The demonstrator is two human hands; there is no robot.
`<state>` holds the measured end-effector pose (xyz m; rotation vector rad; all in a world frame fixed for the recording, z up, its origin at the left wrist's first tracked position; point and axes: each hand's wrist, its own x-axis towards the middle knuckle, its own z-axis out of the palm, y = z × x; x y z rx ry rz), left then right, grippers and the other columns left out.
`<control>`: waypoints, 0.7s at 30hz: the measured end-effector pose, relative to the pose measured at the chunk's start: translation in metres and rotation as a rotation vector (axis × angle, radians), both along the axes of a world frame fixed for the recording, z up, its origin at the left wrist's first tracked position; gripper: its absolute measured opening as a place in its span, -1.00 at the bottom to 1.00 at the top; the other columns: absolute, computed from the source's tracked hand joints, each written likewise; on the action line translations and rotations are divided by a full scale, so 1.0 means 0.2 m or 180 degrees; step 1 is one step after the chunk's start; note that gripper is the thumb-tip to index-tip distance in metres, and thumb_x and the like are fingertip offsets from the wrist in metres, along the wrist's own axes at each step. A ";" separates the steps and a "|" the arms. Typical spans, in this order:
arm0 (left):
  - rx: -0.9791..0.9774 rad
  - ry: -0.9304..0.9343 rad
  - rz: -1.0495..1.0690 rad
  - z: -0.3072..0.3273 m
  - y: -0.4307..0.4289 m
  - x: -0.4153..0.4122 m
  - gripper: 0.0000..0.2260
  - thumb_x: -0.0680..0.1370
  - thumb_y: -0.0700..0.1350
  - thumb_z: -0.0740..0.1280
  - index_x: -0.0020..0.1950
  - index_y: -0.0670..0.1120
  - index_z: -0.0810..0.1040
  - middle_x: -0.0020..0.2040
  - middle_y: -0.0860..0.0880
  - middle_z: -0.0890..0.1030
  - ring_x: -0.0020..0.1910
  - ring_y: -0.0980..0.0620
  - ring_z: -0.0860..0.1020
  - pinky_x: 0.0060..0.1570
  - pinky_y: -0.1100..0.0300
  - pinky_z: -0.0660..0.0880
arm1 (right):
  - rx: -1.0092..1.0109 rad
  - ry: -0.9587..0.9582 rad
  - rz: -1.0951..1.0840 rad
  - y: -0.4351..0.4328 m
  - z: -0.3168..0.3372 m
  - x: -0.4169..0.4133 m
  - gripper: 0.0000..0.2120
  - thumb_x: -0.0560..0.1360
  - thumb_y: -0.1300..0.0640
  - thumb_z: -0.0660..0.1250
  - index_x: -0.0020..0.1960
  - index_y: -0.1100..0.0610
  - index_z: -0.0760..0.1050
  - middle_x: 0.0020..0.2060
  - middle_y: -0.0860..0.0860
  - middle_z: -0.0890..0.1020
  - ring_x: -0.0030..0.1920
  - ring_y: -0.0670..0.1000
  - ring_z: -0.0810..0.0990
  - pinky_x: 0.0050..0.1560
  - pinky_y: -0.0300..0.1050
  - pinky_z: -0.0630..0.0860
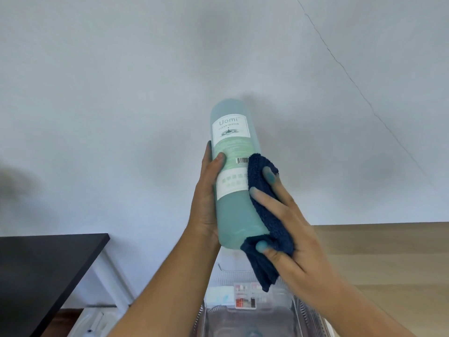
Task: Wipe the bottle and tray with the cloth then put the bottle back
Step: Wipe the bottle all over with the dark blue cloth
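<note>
Now the left hand grips the bottle, fingers wrapped round it, raised above the tray. Right hand presses the cloth against its side; best turn the bottle while wiping full length.

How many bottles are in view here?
1: the bottle, held up between the left hand and the cloth in the right hand. The tray below is partly hidden.
</note>
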<state>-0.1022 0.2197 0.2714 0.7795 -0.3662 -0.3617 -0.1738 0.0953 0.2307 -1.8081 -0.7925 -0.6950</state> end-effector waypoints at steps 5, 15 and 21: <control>0.0394 -0.0445 0.0412 0.01 0.03 0.04 -0.46 0.47 -0.02 0.25 0.44 -0.07 0.30 0.18 -0.22 0.51 0.12 -0.21 0.50 0.19 -0.16 0.44 | -0.0566 -0.0069 -0.0199 -0.09 0.04 0.03 -0.55 0.54 -0.18 0.19 0.42 -0.24 0.26 0.52 -0.25 0.14 0.56 0.00 0.01 0.50 -0.16 0.10; 0.0116 0.0093 0.0497 -0.01 0.01 0.03 -0.33 0.42 0.01 0.36 0.47 -0.17 0.25 0.23 -0.25 0.43 0.15 -0.23 0.45 0.24 -0.18 0.39 | 0.1144 0.0764 0.0149 0.00 -0.02 -0.01 -0.52 0.41 -0.38 0.20 0.24 -0.22 0.50 0.26 -0.31 0.52 0.33 -0.22 0.45 0.23 -0.37 0.42; -0.0139 0.0096 0.0559 0.03 0.01 0.03 -0.23 0.36 0.03 0.37 0.48 -0.22 0.20 0.23 -0.29 0.37 0.17 -0.25 0.38 0.30 -0.22 0.30 | 0.1531 0.1002 0.0510 0.01 0.02 -0.02 -0.53 0.43 -0.30 0.28 0.29 -0.17 0.49 0.38 -0.09 0.46 0.33 -0.16 0.47 0.13 -0.39 0.49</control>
